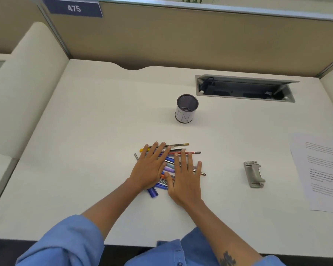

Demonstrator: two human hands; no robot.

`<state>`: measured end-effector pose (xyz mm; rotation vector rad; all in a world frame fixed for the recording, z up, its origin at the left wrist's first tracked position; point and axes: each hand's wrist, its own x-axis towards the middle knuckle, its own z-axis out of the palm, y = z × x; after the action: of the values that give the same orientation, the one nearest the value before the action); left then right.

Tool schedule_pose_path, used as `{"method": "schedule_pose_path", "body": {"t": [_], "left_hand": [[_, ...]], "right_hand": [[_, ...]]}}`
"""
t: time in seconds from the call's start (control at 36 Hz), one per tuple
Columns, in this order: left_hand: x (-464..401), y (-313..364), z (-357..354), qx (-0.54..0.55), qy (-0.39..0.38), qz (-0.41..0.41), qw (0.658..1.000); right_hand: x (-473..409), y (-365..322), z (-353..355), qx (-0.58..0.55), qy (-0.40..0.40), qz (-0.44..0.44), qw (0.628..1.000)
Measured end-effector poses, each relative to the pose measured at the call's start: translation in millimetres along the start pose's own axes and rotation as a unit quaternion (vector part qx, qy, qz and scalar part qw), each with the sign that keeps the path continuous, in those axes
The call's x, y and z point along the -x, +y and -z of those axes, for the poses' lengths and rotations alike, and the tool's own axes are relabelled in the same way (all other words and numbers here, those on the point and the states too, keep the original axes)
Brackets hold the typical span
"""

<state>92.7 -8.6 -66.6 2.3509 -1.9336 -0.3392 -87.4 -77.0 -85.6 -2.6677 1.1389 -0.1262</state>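
So around you on the white desk (94, 150): a grey metal hole punch (254, 174) sits well off to the right of your hands, and further right, by the desk edge, is a printed white paper sheet (323, 169). At the back there's the tan partition wall (181, 39) with a blue "475" label (73, 8). The messy pile of coloured pens and pencils (169, 167) lies in the near middle of the desk, right in front of you, and your own hands cover most of it. Your left hand (149, 169) is flat, palm down, on the pile's left half, fingers straight and spread, pointing away and a bit right. Your right hand (186, 181) lies the same way on the right half, fingers straight and pressing, thumb tucked toward the left hand. Neither hand is gripping anything. Pen ends poke out on all sides. The black mesh pen cup with a white paper wrap (186, 109) stands upright well beyond the pile, and its dark inside shows down to the base. The grey recessed cable box (244, 89) behind it has its lid up, with a dark cord at its left end.
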Motion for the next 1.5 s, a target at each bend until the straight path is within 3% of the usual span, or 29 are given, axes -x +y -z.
{"method": "schedule_pose_path", "body": {"t": [0.56,0.89,1.5], "left_hand": [[160,-165,16,0.011,0.025,0.172,0.985],[241,-238,19,0.016,0.046,0.237,0.970],[254,-285,25,0.051,0.087,0.274,0.956]], "right_hand": [[-24,-202,-49,-0.022,-0.050,0.181,0.982],[-22,-305,-75,-0.036,-0.068,0.242,0.967],[-49,-356,-81,-0.008,-0.089,0.284,0.955]]}}
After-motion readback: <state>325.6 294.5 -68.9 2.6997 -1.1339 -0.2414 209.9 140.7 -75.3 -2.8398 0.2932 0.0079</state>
